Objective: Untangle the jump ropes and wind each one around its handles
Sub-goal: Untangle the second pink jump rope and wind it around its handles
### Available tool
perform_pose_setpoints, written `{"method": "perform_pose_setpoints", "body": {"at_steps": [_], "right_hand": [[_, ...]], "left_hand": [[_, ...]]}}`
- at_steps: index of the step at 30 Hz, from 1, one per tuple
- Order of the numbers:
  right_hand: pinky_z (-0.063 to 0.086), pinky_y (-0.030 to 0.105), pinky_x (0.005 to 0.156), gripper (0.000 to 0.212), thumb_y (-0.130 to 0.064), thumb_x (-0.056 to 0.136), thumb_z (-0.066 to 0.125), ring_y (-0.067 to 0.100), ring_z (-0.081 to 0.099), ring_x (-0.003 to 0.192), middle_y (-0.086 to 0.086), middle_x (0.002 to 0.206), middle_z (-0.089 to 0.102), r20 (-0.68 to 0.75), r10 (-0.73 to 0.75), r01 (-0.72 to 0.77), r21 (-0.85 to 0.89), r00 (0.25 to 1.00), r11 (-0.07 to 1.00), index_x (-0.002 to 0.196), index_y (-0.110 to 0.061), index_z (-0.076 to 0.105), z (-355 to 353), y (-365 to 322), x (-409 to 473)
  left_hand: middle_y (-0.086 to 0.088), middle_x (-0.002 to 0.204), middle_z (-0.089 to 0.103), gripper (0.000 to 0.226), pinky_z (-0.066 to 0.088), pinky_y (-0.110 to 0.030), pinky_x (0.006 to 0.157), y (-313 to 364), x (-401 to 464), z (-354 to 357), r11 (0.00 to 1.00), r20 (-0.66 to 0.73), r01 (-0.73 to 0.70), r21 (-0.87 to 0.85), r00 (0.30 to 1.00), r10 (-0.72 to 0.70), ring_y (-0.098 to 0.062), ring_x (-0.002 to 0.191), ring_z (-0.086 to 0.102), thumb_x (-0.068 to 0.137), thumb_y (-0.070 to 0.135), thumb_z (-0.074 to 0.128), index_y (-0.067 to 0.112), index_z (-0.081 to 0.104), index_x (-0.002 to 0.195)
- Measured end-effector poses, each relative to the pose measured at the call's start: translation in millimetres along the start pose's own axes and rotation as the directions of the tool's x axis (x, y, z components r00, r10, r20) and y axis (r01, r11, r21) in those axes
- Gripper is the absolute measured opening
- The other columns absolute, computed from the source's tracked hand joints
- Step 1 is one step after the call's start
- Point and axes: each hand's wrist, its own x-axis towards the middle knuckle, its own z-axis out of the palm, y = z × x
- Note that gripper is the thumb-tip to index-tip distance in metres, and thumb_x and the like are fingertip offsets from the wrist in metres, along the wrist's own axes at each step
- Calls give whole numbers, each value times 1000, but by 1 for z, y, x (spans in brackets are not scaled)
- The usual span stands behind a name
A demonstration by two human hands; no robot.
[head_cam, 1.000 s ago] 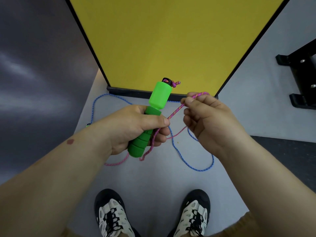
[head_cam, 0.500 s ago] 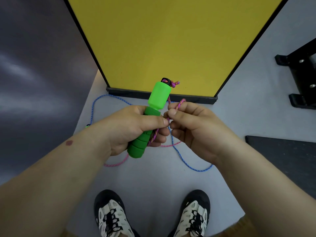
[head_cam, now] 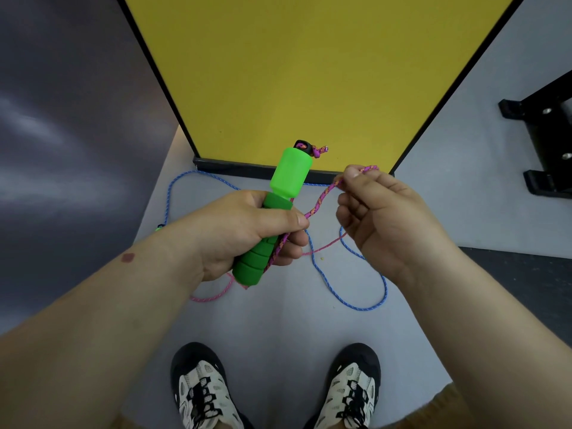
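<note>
The floor (head_cam: 278,320) under my shoes (head_cam: 204,394) carries the slack of both ropes: the blue rope (head_cam: 349,300) loops wide from the black base edge of the yellow panel (head_cam: 309,72) toward me and to my right, and the loose pink rope (head_cam: 213,297) trails on the floor below my left wrist. My left hand (head_cam: 244,230) is wrapped round the green handle (head_cam: 278,212), fingers and thumb curled round its ribbed lower part. The handle's long axis runs from low and near me up and away toward the panel, tilted a little to the right, and its knotted black cap end (head_cam: 305,147) points at the panel. My right hand (head_cam: 380,218) is just to the right of the handle, apart from it, pinching the pink strand (head_cam: 322,201) between thumb and forefinger near the fingertips. That strand runs taut and slantwise from my pinch down-left to my left thumb, then lies along the handle. So the rope lies to the handle's right, and I judge the next turn must cross its axis, with my right hand the nearer one to carry it.
</note>
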Motion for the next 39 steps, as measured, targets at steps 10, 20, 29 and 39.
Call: {"method": "perform_pose_setpoints", "body": {"at_steps": [10, 20, 29, 39], "right_hand": [[53, 20, 60, 9, -7, 92, 66, 9, 59, 61, 9, 89, 66, 220, 163, -142, -111, 962, 984, 98, -12, 69, 9, 11, -10], [53, 22, 64, 8, -10, 93, 67, 9, 59, 65, 6, 91, 73, 19, 34, -34, -5, 999, 999, 101, -10, 70, -1, -1, 1], [53, 21, 62, 10, -11, 91, 67, 9, 59, 63, 13, 98, 60, 248, 164, -142, -106, 955, 984, 101, -12, 69, 8, 10, -10], [52, 24, 64, 3, -11, 92, 68, 10, 59, 65, 1, 82, 71, 19, 7, -7, -13, 1000, 1000, 93, -14, 69, 2, -1, -1]], "left_hand": [[-9, 80, 72, 7, 59, -30, 65, 1, -1, 1, 1000, -2, -5, -1, 1000, 5, -18, 67, 68, 93, 12, 67, 5, 68, 96], [-9, 80, 72, 6, 58, -33, 68, -1, 0, 1, 1000, -5, 17, -3, 1000, -17, -20, 68, 68, 93, 13, 68, 9, 68, 89], [-8, 78, 72, 8, 59, -31, 66, 0, 0, 1, 1000, -25, 10, -21, 1000, -10, -18, 66, 69, 92, 14, 69, 6, 69, 95], [-9, 79, 72, 6, 58, -31, 65, 0, -1, 2, 1000, -26, 8, -16, 1000, -8, -20, 67, 69, 93, 13, 68, 7, 69, 92]]}}
